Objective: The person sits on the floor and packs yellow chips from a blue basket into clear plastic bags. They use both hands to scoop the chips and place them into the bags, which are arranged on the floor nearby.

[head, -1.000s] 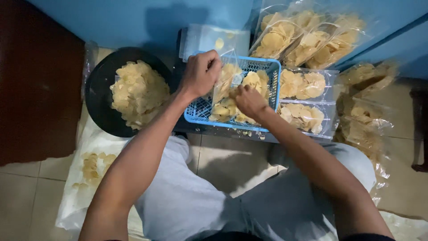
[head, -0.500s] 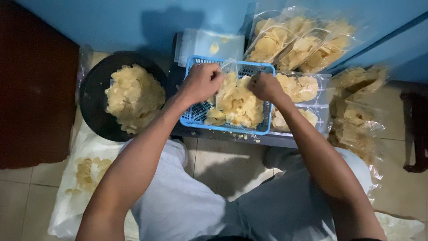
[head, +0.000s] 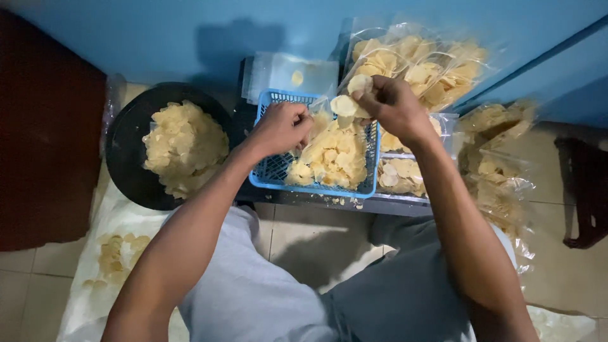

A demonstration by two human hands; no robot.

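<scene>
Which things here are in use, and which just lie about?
In use: left hand and right hand holding a clear bag of chips over the blue basket; right fingers pinch loose chips.

Lying about: black bowl of chips, filled bags by the wall, empty bags, dark stool.

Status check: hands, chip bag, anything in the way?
Left hand pinching clear bag in blue basket. Right hand holding chips above it. Nothing blocking.

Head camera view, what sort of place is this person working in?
Probably a home snack-packing spot on a tiled floor: clear bags of chips stacked against a blue wall, a black bowl of loose chips, and a blue basket between both hands.
</scene>
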